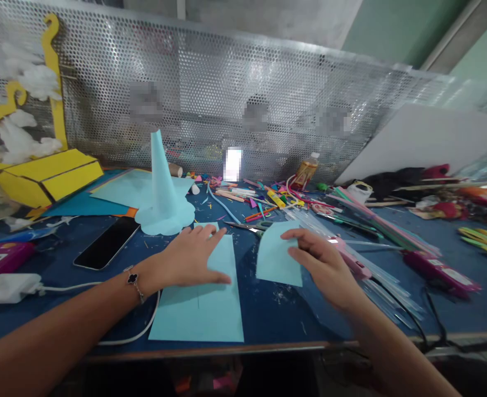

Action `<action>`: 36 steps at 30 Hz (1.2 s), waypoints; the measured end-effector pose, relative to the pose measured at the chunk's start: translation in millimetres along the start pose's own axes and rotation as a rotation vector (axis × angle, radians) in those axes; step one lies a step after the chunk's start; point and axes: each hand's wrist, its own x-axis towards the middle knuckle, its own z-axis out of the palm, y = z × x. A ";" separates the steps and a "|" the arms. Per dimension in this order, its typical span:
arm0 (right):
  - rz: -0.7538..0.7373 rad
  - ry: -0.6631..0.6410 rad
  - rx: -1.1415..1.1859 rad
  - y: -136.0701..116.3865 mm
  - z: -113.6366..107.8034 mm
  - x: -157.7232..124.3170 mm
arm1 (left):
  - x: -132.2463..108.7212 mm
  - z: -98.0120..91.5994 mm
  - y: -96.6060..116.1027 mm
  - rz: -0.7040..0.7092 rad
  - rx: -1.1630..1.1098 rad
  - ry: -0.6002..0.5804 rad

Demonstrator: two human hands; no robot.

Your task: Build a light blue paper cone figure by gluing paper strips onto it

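My left hand (197, 256) rests with fingers spread on a light blue sheet of paper (202, 314) near the table's front edge. A short pencil-like line shows on that sheet. Between the thumb and fingers of my right hand (317, 259) is a smaller light blue piece of paper (278, 256), curved along its upper left side. Scissors (251, 227) lie just behind this piece, their handles partly hidden by it. Beyond my left hand stands a tall light blue paper cone (162, 187) on a scalloped base.
A phone (107, 242) and a white charger (9, 288) lie left. A yellow cardboard structure (53, 173) stands behind them. Markers, paper scraps, a bottle (305, 172) and a glue stick (276, 198) are at the back. On the right are a pink glue gun (353, 259) and clear sticks (386, 298).
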 end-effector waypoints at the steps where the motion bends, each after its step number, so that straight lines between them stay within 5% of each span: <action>1: -0.019 -0.081 0.026 -4.9 -0.7 2.7 | 1.3 -0.7 -0.1 -0.010 0.018 0.098; 5: -0.091 -0.508 0.100 -15.7 7.3 14.5 | 1.3 -9.0 0.6 0.152 0.112 0.371; 9: -0.164 -0.725 -0.104 -7.4 18.0 18.1 | -0.3 -9.0 3.5 0.446 0.167 0.279; 12: -0.280 -0.600 -0.404 -2.9 22.3 10.0 | 1.2 -0.1 6.9 0.541 0.189 0.168; 15: -0.406 -0.425 -0.641 -8.6 25.0 -5.5 | 0.3 6.4 12.9 0.507 0.237 0.107; 18: -0.465 -0.389 -0.769 -17.9 28.3 -21.7 | -5.1 4.0 22.7 0.456 0.264 0.095; 26: -0.582 -0.430 -0.848 -3.4 33.0 -42.0 | -18.2 -14.6 41.7 0.439 0.019 -0.115; 33: -0.565 -0.423 -0.758 1.8 30.2 -39.1 | -16.7 -20.6 28.2 0.366 -0.239 -0.183; 36: -0.682 -0.303 -0.782 -0.4 28.9 -37.3 | -13.3 -21.7 19.7 0.312 -0.372 -0.190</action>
